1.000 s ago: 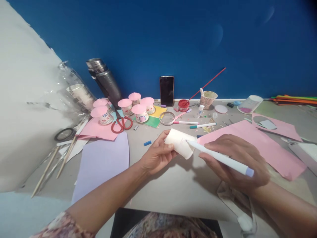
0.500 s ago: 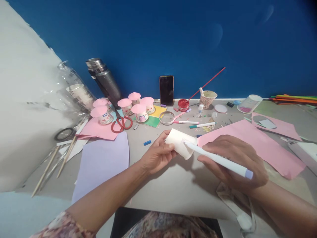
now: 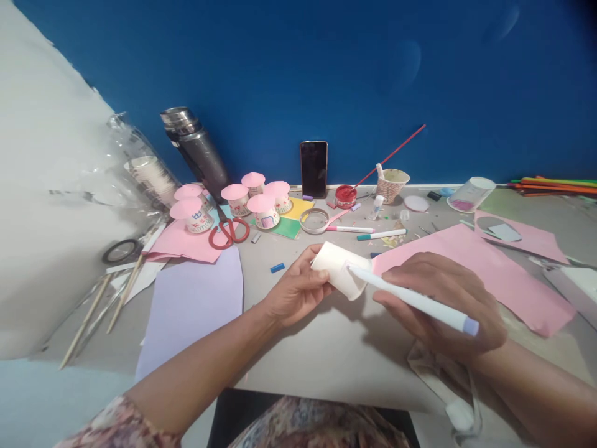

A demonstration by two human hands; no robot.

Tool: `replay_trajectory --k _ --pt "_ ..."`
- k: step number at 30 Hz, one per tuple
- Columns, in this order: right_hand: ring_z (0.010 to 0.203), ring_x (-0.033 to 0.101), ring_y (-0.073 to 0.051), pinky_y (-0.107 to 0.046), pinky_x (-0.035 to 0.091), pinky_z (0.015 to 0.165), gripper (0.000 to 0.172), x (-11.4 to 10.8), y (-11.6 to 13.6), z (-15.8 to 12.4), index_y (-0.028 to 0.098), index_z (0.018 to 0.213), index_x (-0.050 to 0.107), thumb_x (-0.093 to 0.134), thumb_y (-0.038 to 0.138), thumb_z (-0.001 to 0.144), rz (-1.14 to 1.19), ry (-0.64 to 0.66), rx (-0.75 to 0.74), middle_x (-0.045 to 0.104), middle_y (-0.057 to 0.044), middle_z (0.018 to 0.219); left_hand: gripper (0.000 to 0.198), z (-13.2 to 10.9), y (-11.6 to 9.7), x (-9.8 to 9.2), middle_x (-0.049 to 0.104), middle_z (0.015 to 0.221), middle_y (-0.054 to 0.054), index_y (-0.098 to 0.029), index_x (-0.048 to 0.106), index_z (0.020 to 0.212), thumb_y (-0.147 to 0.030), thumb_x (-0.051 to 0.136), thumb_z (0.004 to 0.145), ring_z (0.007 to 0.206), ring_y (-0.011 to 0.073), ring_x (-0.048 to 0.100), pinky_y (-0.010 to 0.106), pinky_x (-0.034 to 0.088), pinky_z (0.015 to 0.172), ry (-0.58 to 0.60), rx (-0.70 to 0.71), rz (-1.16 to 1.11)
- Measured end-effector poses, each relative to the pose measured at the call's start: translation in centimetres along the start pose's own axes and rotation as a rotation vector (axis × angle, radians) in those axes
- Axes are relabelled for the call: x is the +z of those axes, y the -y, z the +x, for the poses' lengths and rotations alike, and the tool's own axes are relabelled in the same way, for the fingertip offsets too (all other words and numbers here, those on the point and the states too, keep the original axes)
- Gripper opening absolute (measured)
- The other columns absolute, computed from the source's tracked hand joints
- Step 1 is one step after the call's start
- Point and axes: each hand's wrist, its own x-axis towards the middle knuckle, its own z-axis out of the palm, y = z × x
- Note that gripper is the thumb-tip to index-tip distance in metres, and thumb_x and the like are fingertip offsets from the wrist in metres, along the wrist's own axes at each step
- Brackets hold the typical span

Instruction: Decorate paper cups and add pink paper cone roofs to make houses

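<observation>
A white paper cup (image 3: 336, 264) lies tilted on its side in my left hand (image 3: 301, 287), whose thumb presses on its wall. My right hand (image 3: 438, 305) is closed round a white marker with a light purple end (image 3: 420, 301). The marker's tip touches the side of the cup, where a faint purple mark shows. Behind the cup lie a pink marker (image 3: 351, 229) and a green-capped marker (image 3: 382, 235). A blue cap (image 3: 277, 268) rests left of my left hand.
Small decorated cups with pink cone tops (image 3: 262, 211) stand at the back left, near red-handled scissors (image 3: 229, 233) and a dark flask (image 3: 198, 149). A phone (image 3: 314, 169) leans on the wall. Pink paper (image 3: 471, 267) lies right, purple paper (image 3: 196, 305) left.
The marker has shifted very slightly against the cup. Both hands keep their hold, and the other objects stay in place.
</observation>
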Motion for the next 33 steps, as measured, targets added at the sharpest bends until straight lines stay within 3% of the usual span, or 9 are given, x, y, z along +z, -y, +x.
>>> replay_trajectory --k 23,29,33 --pt "0.058 0.068 -0.018 -0.033 0.056 0.057 0.004 0.12 -0.20 0.13 0.022 0.097 0.068 0.072 0.021 0.098 0.054 0.031 -0.067 0.077 -0.002 0.071 0.046 -0.01 0.03 -0.12 0.074 0.106 0.004 -0.021 0.067 0.114 -0.017 0.089 0.074 0.099 0.0201 0.070 0.035 0.054 0.093 -0.014 -0.021 0.013" --pt "0.062 0.072 -0.017 -0.029 0.059 0.060 0.007 -0.45 -0.36 0.38 0.021 0.095 0.070 0.070 0.026 0.100 0.033 0.100 -0.030 0.078 -0.004 0.073 0.047 0.11 0.17 -0.36 0.074 0.111 0.006 -0.021 0.067 0.116 -0.019 0.090 0.075 0.103 0.0214 0.070 0.035 0.055 0.093 -0.018 -0.020 0.020" --pt "0.061 0.072 -0.018 -0.031 0.058 0.059 0.004 -0.32 -0.32 0.35 0.020 0.096 0.070 0.070 0.023 0.099 0.054 0.068 -0.040 0.078 -0.005 0.072 0.048 0.13 0.20 -0.50 0.074 0.110 0.006 -0.021 0.067 0.115 -0.020 0.091 0.074 0.101 0.0206 0.070 0.035 0.055 0.093 -0.009 -0.024 0.026"
